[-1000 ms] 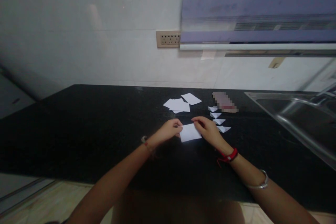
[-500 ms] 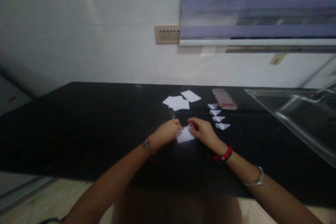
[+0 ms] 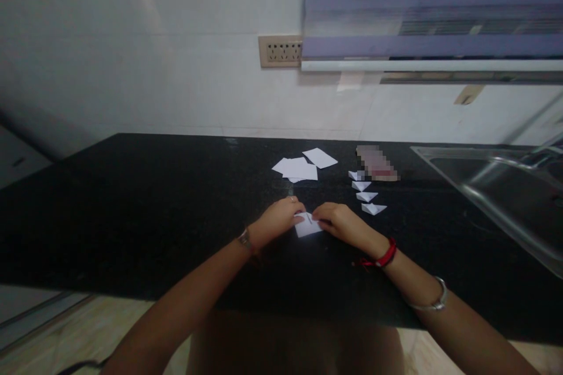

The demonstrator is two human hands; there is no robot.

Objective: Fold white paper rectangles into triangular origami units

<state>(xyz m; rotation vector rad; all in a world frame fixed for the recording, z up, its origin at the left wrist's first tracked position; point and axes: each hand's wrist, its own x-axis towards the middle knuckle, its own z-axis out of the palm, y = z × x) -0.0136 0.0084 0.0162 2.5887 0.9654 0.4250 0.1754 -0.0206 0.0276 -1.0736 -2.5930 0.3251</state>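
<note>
A small white sheet of paper [image 3: 308, 228] lies on the black countertop [image 3: 176, 199], with its upper edge partly folded over. My left hand [image 3: 280, 218] grips the paper's left upper corner, thumb on top. At the right side, my right hand [image 3: 342, 222] pinches the other upper part, its fingers partly hiding the fold. Beyond the hands is a loose pile of white paper sheets [image 3: 299, 170], with one more sheet [image 3: 320, 158] at its upper right. Several small folded paper pieces [image 3: 373, 209] stand in a column to the right of my right hand.
A blurred-out flat pinkish object [image 3: 378, 163] lies behind the folded pieces. To the right, a steel sink [image 3: 497, 202] is set into the counter. A socket panel [image 3: 281, 51] and a purple blind [image 3: 422, 12] are on the wall behind.
My right hand has turned lower and flatter over the paper, and its upper edge now shows a fold with a dark gap. My left hand has barely moved.
</note>
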